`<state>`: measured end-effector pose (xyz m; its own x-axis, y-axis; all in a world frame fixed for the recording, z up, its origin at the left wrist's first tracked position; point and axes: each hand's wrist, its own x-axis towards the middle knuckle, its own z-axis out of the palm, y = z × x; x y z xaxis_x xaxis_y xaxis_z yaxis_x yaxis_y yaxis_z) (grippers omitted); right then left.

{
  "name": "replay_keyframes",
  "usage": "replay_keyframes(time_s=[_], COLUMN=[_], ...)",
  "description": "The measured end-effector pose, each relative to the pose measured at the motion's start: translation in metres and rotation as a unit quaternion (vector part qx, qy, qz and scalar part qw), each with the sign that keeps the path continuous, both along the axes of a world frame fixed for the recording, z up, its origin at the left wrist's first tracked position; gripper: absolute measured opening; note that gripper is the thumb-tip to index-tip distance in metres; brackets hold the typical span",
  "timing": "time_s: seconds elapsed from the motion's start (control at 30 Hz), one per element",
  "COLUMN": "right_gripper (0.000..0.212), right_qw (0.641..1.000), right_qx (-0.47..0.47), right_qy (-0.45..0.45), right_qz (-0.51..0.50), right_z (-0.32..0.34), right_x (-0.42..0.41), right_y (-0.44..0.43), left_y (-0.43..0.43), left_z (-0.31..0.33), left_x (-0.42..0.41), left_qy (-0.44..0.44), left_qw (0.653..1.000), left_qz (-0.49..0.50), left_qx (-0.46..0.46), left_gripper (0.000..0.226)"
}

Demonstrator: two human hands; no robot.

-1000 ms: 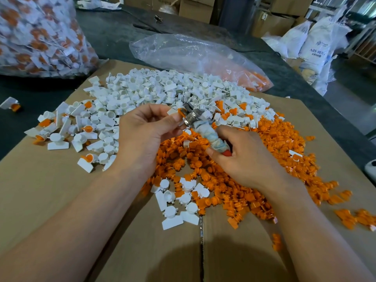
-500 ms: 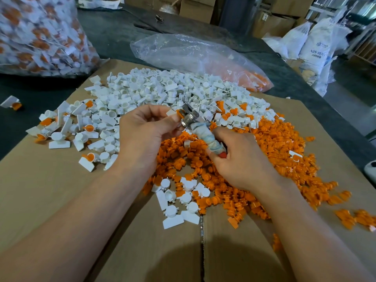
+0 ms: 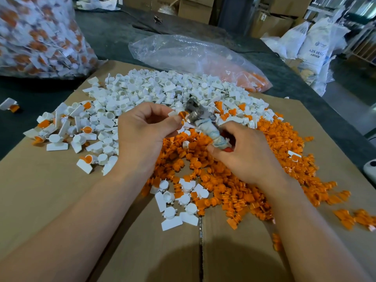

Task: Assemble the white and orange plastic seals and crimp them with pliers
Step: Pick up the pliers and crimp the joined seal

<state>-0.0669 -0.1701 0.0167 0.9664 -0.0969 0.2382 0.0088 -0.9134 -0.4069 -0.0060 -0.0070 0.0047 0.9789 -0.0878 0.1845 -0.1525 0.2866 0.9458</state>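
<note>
- Left hand (image 3: 142, 131) pinches seal (image 3: 180, 115), at 9 o'clock of pliers (image 3: 196, 113) head.
- Right hand (image 3: 248, 155) wraps the cloth-bound handles.
- Risk: seal slips sideways; crimp lands crooked, thumb nipped.

Even, bright daylight; a soft shadow on the cardboard (image 3: 61, 190) at bottom centre; wide-angle bending and slight blur at the edges.

Two hands (image 3: 142, 135) (image 3: 248, 157), one pliers (image 3: 196, 111), one pinched seal (image 3: 181, 115), two plastic bags (image 3: 36, 37) (image 3: 193, 55), two loose heaps (image 3: 162, 88) (image 3: 264, 149).
</note>
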Motion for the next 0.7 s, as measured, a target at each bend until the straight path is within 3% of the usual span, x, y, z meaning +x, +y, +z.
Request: replay_keyframes(time_s=[0.13,0.37,0.7], right_gripper=[0.032,0.041,0.070], right_qw=[0.998,0.993,0.986], right_qx=[0.018,-0.030,-0.092], right_qy=[-0.023,-0.017,0.036], right_qz=[-0.050,-0.110,-0.136], right_z=[0.000,-0.005,-0.010], right_x=[0.002,0.007,0.012], right_y=[-0.009,-0.018,-0.025], left_y=[0.000,0.002,0.002], left_z=[-0.001,-0.004,-0.001], left_x=[-0.004,-0.015,-0.016], left_qy=[-0.070,-0.244,-0.221], left_qw=[0.995,0.961,0.966], left_qz=[0.011,0.022,0.021], left_qx=[0.069,0.131,0.136], left_gripper=[0.023,0.029,0.028])
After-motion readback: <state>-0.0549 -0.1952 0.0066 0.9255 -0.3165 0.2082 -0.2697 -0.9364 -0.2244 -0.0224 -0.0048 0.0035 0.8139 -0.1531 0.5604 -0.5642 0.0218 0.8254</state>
